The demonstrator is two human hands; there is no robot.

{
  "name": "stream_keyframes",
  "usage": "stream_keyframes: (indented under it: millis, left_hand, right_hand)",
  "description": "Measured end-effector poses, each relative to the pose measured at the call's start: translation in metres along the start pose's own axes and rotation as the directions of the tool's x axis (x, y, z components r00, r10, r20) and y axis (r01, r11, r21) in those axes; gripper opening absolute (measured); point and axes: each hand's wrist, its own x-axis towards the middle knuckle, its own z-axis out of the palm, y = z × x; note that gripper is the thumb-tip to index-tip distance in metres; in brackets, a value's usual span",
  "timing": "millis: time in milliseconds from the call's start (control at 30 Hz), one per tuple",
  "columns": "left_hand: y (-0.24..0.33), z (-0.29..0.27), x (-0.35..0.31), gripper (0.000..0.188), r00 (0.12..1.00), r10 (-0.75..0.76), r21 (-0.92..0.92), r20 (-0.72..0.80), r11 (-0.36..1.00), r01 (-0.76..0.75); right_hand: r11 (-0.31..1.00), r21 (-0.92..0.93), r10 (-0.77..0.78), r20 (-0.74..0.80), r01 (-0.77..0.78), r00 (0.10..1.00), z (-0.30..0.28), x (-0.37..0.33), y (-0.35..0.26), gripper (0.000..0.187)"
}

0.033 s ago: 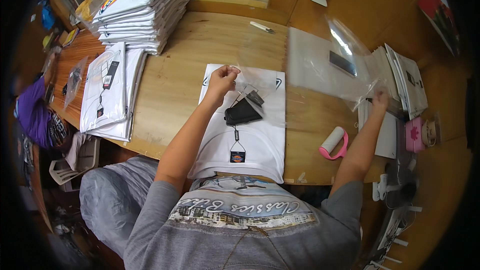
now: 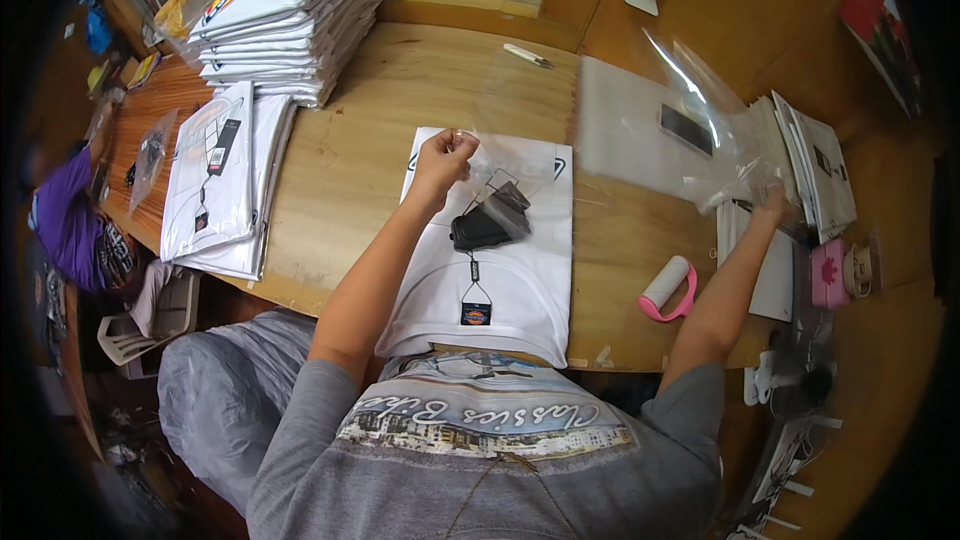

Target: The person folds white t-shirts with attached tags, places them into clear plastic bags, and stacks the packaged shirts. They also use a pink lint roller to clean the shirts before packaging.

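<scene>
A folded white T-shirt [image 2: 500,315] lies in front of me, its neckline toward my body. On it rest a black pouch-like item [image 2: 485,227], a dark hang tag [image 2: 513,197] and a small black label [image 2: 476,313] on a cord. My left hand [image 2: 447,160] is closed in a pinch above the shirt, with clear film trailing from its fingertips. Off to the right, my right hand [image 2: 768,208] is closed on a clear plastic bag [image 2: 715,180], fingers slightly blurred. Whether the film at both hands is one bag, I cannot tell.
Stacked white shirts [image 2: 285,35] stand at the far left, with bagged shirts [image 2: 210,180] nearer. A phone [image 2: 686,130] lies on clear bags [image 2: 620,120]. A lint roller [image 2: 667,285], a box cutter [image 2: 527,55] and a pink container [image 2: 828,275] are around. Someone in purple [image 2: 68,215] is at left.
My right hand has shifted slightly to the right, and the clear bag at it has changed shape. My left hand stays almost in place over the shirt.
</scene>
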Motion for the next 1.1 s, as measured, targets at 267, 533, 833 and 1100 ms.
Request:
stream_keyframes:
  millis: [267,533,833,1100]
  left_hand:
    - [0.047,-0.004,-0.015,0.014,0.991,0.027,0.280,0.128,0.958,-0.062]
    - [0.088,-0.036,-0.040,0.063,0.930,0.346,-0.082,0.129,0.938,-0.337]
    - [0.055,-0.052,-0.056,0.063,0.976,0.050,-0.421,0.210,0.906,0.044]
    - [0.153,-0.065,-0.019,0.017,0.787,0.617,0.169,-0.002,0.776,-0.608]
  right_hand:
    - [0.764,0.123,-0.247,0.962,0.634,0.112,0.262,-0.350,-0.053,0.062]
    - [0.810,-0.205,0.234,0.972,0.549,0.019,0.341,-0.399,-0.046,0.051]
    - [0.974,0.064,-0.183,0.789,0.218,0.586,0.362,-0.395,-0.082,0.013]
    - [0.989,0.040,-0.111,0.838,0.144,0.535,0.339,-0.360,-0.105,0.018]
